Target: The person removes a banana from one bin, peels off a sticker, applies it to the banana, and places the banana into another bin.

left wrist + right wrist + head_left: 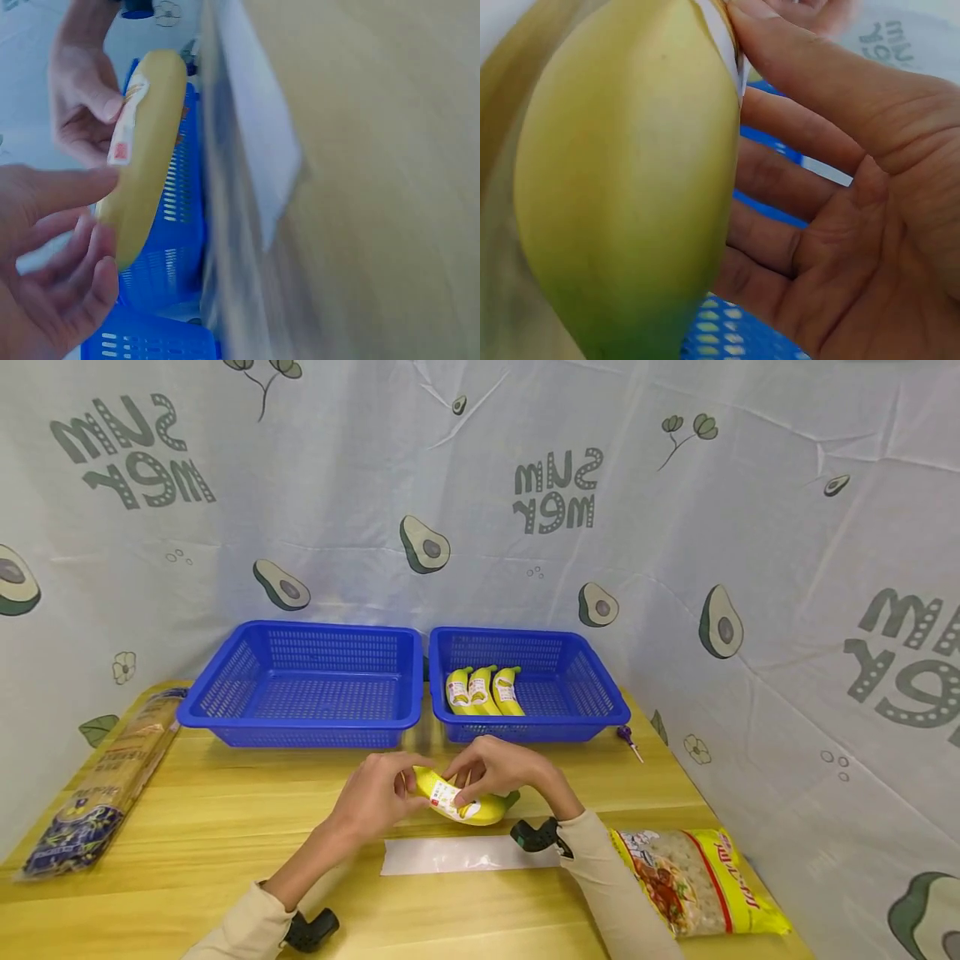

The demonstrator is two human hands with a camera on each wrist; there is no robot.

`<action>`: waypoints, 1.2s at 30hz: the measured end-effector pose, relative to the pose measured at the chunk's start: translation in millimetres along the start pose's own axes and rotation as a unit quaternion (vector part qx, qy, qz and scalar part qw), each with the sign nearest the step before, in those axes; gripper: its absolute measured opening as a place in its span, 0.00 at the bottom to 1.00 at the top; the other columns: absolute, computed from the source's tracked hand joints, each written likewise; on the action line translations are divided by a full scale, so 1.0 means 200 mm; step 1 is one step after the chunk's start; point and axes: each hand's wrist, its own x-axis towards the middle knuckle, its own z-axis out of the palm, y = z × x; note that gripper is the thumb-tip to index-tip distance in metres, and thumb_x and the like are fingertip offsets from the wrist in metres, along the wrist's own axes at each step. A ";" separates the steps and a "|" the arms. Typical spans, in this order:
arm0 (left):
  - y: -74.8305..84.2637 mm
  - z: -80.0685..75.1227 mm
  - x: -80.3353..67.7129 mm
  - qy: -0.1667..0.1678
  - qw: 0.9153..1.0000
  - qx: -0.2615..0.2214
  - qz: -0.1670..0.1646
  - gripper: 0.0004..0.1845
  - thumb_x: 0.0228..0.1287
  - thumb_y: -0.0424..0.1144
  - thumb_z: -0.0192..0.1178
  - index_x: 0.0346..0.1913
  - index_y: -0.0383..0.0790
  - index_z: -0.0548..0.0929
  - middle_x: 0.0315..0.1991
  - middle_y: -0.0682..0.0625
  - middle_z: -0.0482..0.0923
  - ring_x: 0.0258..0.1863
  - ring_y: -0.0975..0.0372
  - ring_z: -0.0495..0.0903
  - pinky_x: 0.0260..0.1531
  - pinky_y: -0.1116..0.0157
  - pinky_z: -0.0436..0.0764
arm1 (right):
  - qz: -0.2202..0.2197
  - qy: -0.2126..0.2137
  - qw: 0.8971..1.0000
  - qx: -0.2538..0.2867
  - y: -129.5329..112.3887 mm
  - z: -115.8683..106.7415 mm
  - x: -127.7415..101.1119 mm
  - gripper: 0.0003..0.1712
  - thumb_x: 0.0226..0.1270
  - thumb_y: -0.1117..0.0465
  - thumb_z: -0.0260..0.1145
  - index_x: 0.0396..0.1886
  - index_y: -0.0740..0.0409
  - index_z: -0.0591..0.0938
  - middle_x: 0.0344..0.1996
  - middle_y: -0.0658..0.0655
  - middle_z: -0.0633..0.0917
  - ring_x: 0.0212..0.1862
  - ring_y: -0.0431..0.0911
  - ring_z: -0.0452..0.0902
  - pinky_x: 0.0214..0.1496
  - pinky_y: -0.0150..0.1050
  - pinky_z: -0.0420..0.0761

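A yellow banana (491, 811) with a green-tinged end is held up over the table between both hands. Its white label (444, 796) carries a red square and a small banana picture. My left hand (377, 792) holds the end on the left, thumb by the label and fingertips behind in the left wrist view. With thumb on the label and fingers behind, my right hand (501, 766) pinches the banana's middle; the right wrist view shows the wide green-tipped end (626, 195) below that thumb. Under the banana, a whitish strip (457, 857) lies on the table.
At the back stand two blue baskets: the left one (300, 724) bare inside, the right one (540, 723) with three labelled bananas (480, 691). A long noodle packet (101, 793) lies left, a yellow-ended food bag (693, 881) right. A small purple-topped item (628, 739) lies by the right basket.
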 end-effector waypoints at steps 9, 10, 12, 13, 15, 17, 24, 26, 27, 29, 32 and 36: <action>-0.01 0.01 0.02 0.057 0.988 -0.127 -0.067 0.14 0.59 0.22 0.77 0.46 0.31 0.87 0.45 0.37 0.87 0.45 0.47 0.88 0.39 0.64 0.91 | 0.025 0.045 0.999 0.004 -0.05 -0.16 -0.19 0.24 0.68 0.61 0.80 0.60 0.68 0.88 0.40 0.53 0.93 0.40 0.39 0.89 0.47 0.35 0.90; -0.02 0.02 0.03 0.060 0.985 -0.140 -0.075 0.13 0.61 0.22 0.76 0.47 0.30 0.88 0.45 0.36 0.87 0.46 0.47 0.88 0.41 0.63 0.91 | 0.030 0.050 0.998 0.007 -0.06 -0.18 -0.20 0.24 0.68 0.61 0.80 0.60 0.67 0.88 0.40 0.53 0.93 0.40 0.40 0.90 0.48 0.36 0.90; -0.01 0.05 0.04 0.067 0.980 -0.168 -0.089 0.12 0.64 0.23 0.74 0.49 0.28 0.88 0.46 0.36 0.89 0.47 0.46 0.89 0.45 0.60 0.91 | 0.039 0.061 0.997 0.015 -0.07 -0.21 -0.22 0.25 0.68 0.60 0.80 0.61 0.67 0.88 0.40 0.52 0.94 0.41 0.41 0.90 0.49 0.37 0.90; 0.00 0.07 0.05 0.069 0.976 -0.183 -0.096 0.12 0.66 0.24 0.72 0.51 0.27 0.88 0.46 0.36 0.89 0.47 0.46 0.90 0.47 0.59 0.91 | 0.045 0.067 0.997 0.017 -0.08 -0.23 -0.23 0.25 0.68 0.60 0.81 0.61 0.66 0.88 0.39 0.51 0.94 0.41 0.41 0.90 0.49 0.37 0.90; 0.02 0.09 0.07 0.070 0.967 -0.214 -0.116 0.12 0.70 0.25 0.70 0.54 0.25 0.88 0.47 0.35 0.89 0.49 0.46 0.90 0.49 0.58 0.91 | 0.054 0.078 0.995 0.021 -0.09 -0.25 -0.24 0.25 0.68 0.59 0.81 0.61 0.66 0.88 0.39 0.51 0.93 0.41 0.42 0.91 0.49 0.37 0.90; 0.04 0.11 0.10 0.065 0.952 -0.262 -0.147 0.14 0.72 0.27 0.68 0.56 0.23 0.86 0.49 0.34 0.89 0.50 0.44 0.89 0.51 0.58 0.90 | 0.061 0.085 0.994 0.026 -0.09 -0.28 -0.25 0.25 0.69 0.59 0.81 0.61 0.66 0.88 0.39 0.51 0.93 0.41 0.43 0.91 0.49 0.37 0.90; 0.09 0.18 0.22 0.057 0.858 -0.445 -0.251 0.21 0.76 0.27 0.64 0.65 0.18 0.78 0.57 0.26 0.84 0.55 0.43 0.89 0.57 0.53 0.88 | 0.043 0.103 0.993 0.041 -0.07 -0.39 -0.27 0.23 0.70 0.67 0.77 0.60 0.73 0.86 0.41 0.61 0.93 0.41 0.48 0.92 0.43 0.44 0.92; 0.08 0.19 0.24 0.063 0.833 -0.479 -0.269 0.22 0.76 0.26 0.63 0.66 0.16 0.75 0.57 0.27 0.85 0.54 0.44 0.90 0.58 0.52 0.87 | 0.047 0.106 0.992 0.051 -0.07 -0.41 -0.27 0.23 0.70 0.67 0.77 0.61 0.74 0.85 0.41 0.62 0.93 0.39 0.48 0.91 0.41 0.47 0.92; 0.08 0.20 0.25 0.067 0.821 -0.495 -0.275 0.22 0.76 0.25 0.63 0.66 0.16 0.74 0.57 0.26 0.85 0.54 0.44 0.90 0.59 0.51 0.87 | 0.050 0.107 0.991 0.058 -0.06 -0.42 -0.27 0.23 0.71 0.67 0.76 0.62 0.74 0.85 0.41 0.62 0.93 0.39 0.48 0.91 0.42 0.48 0.92; 0.07 0.20 0.25 0.073 0.801 -0.521 -0.284 0.21 0.77 0.24 0.61 0.66 0.15 0.73 0.57 0.26 0.84 0.55 0.44 0.89 0.59 0.53 0.87 | 0.059 0.108 0.990 0.074 -0.05 -0.44 -0.26 0.25 0.72 0.67 0.76 0.63 0.75 0.83 0.42 0.62 0.93 0.39 0.48 0.91 0.41 0.48 0.92; 0.06 0.21 0.26 0.078 0.780 -0.550 -0.288 0.19 0.78 0.24 0.59 0.65 0.15 0.74 0.59 0.25 0.82 0.57 0.43 0.88 0.58 0.56 0.87 | 0.071 0.115 0.987 0.086 -0.04 -0.47 -0.27 0.26 0.73 0.67 0.75 0.65 0.76 0.82 0.43 0.64 0.92 0.39 0.47 0.91 0.40 0.45 0.92; 0.07 0.21 0.28 0.088 0.770 -0.564 -0.285 0.17 0.79 0.23 0.58 0.64 0.15 0.76 0.62 0.23 0.80 0.59 0.43 0.87 0.57 0.58 0.87 | 0.080 0.124 0.985 0.084 -0.02 -0.51 -0.27 0.25 0.74 0.68 0.73 0.66 0.76 0.82 0.45 0.65 0.92 0.40 0.49 0.91 0.40 0.43 0.92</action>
